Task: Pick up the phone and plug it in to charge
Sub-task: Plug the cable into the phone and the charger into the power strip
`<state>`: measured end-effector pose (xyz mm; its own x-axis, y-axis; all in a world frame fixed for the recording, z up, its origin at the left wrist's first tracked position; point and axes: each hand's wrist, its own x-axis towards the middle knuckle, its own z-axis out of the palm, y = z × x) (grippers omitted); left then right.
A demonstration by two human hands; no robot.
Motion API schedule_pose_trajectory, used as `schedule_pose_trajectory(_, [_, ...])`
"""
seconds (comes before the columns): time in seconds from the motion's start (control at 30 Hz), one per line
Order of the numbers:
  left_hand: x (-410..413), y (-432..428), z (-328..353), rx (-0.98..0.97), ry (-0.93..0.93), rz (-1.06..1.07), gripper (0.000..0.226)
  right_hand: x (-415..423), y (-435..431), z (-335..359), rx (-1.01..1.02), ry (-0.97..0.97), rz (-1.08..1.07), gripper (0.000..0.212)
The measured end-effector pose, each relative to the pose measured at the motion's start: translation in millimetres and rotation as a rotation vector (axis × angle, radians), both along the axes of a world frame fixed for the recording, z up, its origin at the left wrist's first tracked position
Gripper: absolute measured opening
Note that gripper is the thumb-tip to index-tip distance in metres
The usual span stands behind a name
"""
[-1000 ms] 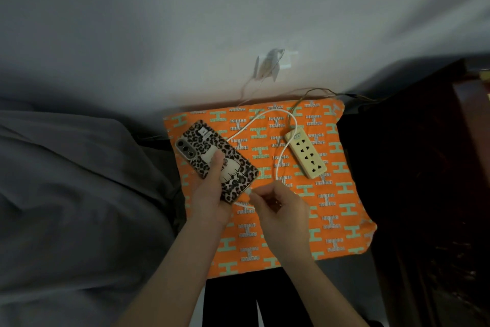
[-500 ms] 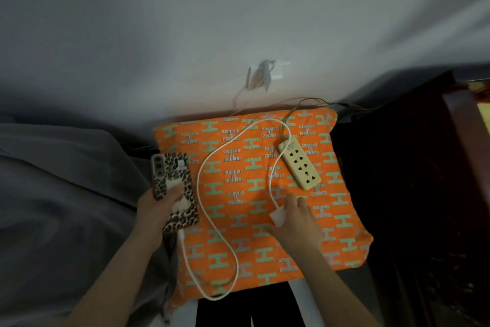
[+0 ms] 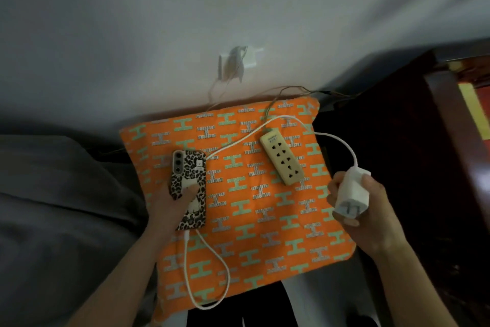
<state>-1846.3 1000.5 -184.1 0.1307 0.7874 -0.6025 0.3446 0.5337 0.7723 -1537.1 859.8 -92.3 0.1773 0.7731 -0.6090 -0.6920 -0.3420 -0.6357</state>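
The phone (image 3: 189, 177), in a leopard-print case, lies face down on the orange cushion (image 3: 265, 220). My left hand (image 3: 169, 207) holds its lower left side, thumb across the case. A white cable (image 3: 212, 268) is plugged into the phone's bottom end, loops over the cushion and runs to a white charger plug (image 3: 352, 194). My right hand (image 3: 363, 210) grips that plug, prongs facing me, just right of a cream power strip (image 3: 281, 158) that lies on the cushion.
A wall socket (image 3: 238, 61) with wires hangs on the grey wall behind the cushion. Grey bedding (image 3: 61, 207) lies to the left. Dark wooden furniture (image 3: 437, 167) stands on the right.
My right hand has picked the charger plug off the cushion and lifted it to the right of the power strip. My left hand has moved the phone further onto the cushion.
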Motion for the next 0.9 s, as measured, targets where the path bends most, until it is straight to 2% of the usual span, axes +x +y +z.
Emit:
schedule_pose_trajectory(0.1, [2, 4, -6, 0.034, -0.019, -0.231, 0.037, -1, 11, 0, 0.061, -0.046, 0.031, 0.05])
schedule_pose_trajectory(0.23, [10, 6, -8, 0.075, 0.035, -0.522, 0.048, -2, 24, -6, -0.011, -0.277, 0.042, 0.056])
schedule_pose_trajectory(0.3, [15, 7, -10, 0.193, 0.22, -0.675, 0.062, -4, 29, -8, -0.061, -0.379, 0.01, 0.05])
schedule_pose_trajectory(0.37, [22, 8, -8, 0.402, 0.502, -0.875, 0.067, -6, 33, -9, -0.082, -0.446, -0.012, 0.038])
schedule_pose_trajectory(0.43, [31, 12, -3, 0.542, 0.81, -1.012, 0.068, -7, 36, -11, -0.1, -0.487, -0.035, 0.035])
schedule_pose_trajectory(0.5, [43, 19, 4, 0.536, 1.043, -1.156, 0.071, -5, 37, -13, -0.12, -0.522, -0.053, 0.034])
schedule_pose_trajectory(0.57, [60, 32, 13, 0.547, 1.159, -1.27, 0.071, -3, 36, -15, -0.135, -0.54, -0.078, 0.034])
schedule_pose_trajectory(0.63, [83, 52, 19, 0.696, 1.057, -1.297, 0.063, 1, 34, -17, -0.146, -0.556, -0.11, 0.036])
schedule_pose_trajectory(0.7, [109, 69, 20, 0.92, 0.703, -1.286, 0.048, 3, 34, -19, -0.155, -0.575, -0.132, 0.038])
schedule_pose_trajectory(0.77, [138, 82, 17, 1.069, 0.423, -1.363, 0.061, 5, 33, -21, -0.158, -0.614, -0.15, 0.037])
schedule_pose_trajectory(0.83, [162, 92, 11, 1.057, 0.361, -1.508, 0.082, 4, 33, -22, -0.154, -0.669, -0.151, 0.035])
schedule_pose_trajectory(0.9, [178, 97, 2, 1.007, 0.391, -1.61, 0.087, 3, 33, -24, -0.158, -0.726, -0.139, 0.034])
